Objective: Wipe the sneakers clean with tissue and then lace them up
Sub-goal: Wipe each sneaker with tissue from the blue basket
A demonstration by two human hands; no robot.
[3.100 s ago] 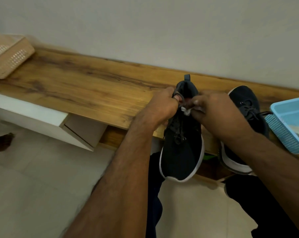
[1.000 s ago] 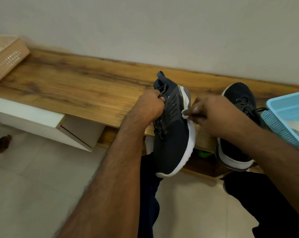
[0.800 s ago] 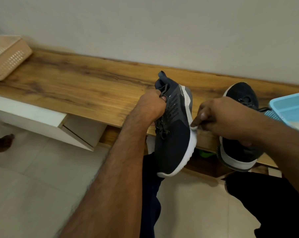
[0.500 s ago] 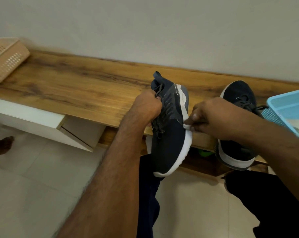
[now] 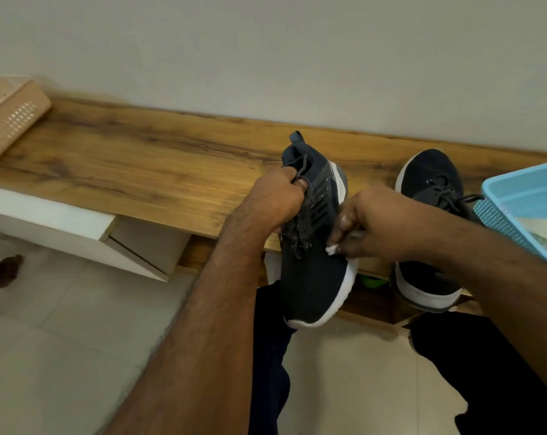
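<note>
Hands: left [image 5: 275,197] grips knit sneaker [image 5: 313,255], right [image 5: 376,224] seemingly pinches crumpled tissue [image 5: 331,249].

- Soft, even indoor light, moderately dim; no hard glare anywhere.
- Wall [image 5: 297,51] reads flat grey-beige, slight darkening toward the upper corners.
- Wooden surface [image 5: 146,164] has a mild sheen, grain still sharp at centre.
- Diffuse shadow under the surface edge and below the held sneaker [image 5: 313,277]; dark uppers lose detail.
- Wide-angle bend: surface line curves, beige basket [image 5: 8,117] at the left edge is smeared and soft.
- Right hand [image 5: 372,224] and tissue [image 5: 332,249] slightly motion-blurred; left hand [image 5: 275,199] crisper.
- Blue basket [image 5: 523,196] at the right edge is soft, contents indistinct.
- Floor tiles [image 5: 62,340] are pale and low-contrast.
</note>
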